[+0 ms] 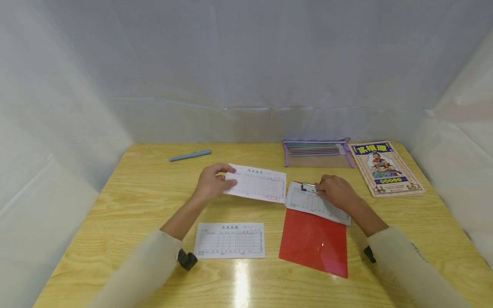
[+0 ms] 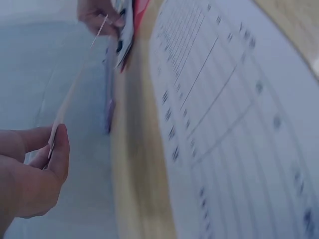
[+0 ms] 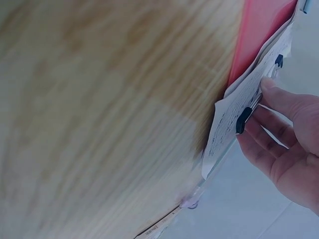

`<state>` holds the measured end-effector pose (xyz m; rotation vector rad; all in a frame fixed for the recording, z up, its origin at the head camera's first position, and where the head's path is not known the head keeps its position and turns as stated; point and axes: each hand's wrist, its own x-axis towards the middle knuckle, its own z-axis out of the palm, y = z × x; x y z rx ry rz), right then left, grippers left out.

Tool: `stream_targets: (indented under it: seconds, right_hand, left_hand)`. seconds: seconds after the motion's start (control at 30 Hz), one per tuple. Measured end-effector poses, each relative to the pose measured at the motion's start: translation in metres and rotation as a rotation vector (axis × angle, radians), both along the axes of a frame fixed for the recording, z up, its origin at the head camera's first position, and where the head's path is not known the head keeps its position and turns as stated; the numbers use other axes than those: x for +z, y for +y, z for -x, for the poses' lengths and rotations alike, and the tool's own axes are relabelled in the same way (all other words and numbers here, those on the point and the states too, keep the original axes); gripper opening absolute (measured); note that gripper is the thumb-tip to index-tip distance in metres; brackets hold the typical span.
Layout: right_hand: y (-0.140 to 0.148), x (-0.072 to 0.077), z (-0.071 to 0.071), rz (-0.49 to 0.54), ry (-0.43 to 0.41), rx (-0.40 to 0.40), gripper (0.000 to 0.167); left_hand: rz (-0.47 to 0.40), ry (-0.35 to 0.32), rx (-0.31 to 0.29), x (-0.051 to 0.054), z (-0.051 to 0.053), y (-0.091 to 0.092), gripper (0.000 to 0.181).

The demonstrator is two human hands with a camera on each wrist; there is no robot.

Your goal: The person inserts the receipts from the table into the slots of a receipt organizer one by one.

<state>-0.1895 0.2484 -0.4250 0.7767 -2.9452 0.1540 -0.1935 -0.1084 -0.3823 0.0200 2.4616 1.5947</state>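
My left hand (image 1: 212,184) pinches the left end of a printed form sheet (image 1: 256,184) between thumb and fingers, holding it above the table. At the top of a red clipboard (image 1: 313,244), my right hand (image 1: 337,192) grips the metal clip (image 1: 309,186); in the right wrist view the thumb (image 3: 279,97) lies on the clip and the fingers reach behind the board's edge. Several forms (image 1: 316,207) lie under the clip, slightly askew. The held sheet's right end is close to these papers. Another form (image 1: 230,241) lies flat in front of my left hand.
A blue pen (image 1: 190,155) lies at the back left. Toward the back stands a mesh pencil pouch (image 1: 317,160) with purple trim, lying flat with pencils inside. An illustrated book (image 1: 385,169) is at the back right. White sheeting (image 1: 246,72) surrounds the wooden table.
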Motion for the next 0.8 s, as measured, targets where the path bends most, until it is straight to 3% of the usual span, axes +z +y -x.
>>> stream_targets:
  seconds: [0.2,0.47,0.57,0.8]
  right_hand:
    - [0.001,-0.002,0.000,0.010,0.008,0.006,0.021]
    - [0.000,0.000,-0.001,0.036,0.033,0.026,0.021]
    - [0.001,-0.002,0.000,0.036,0.009,0.008,0.021]
    - [0.000,-0.001,0.001,0.026,-0.017,-0.005,0.021]
  left_hand:
    - [-0.028,-0.031,-0.096,-0.020,-0.004,0.045,0.025]
    - [-0.046,-0.042,-0.261,-0.036,-0.014,0.094,0.026]
    - [-0.009,-0.012,-0.302,-0.040,-0.016,0.108,0.027]
    - [0.130,0.033,-0.316,-0.046,-0.018,0.129,0.034]
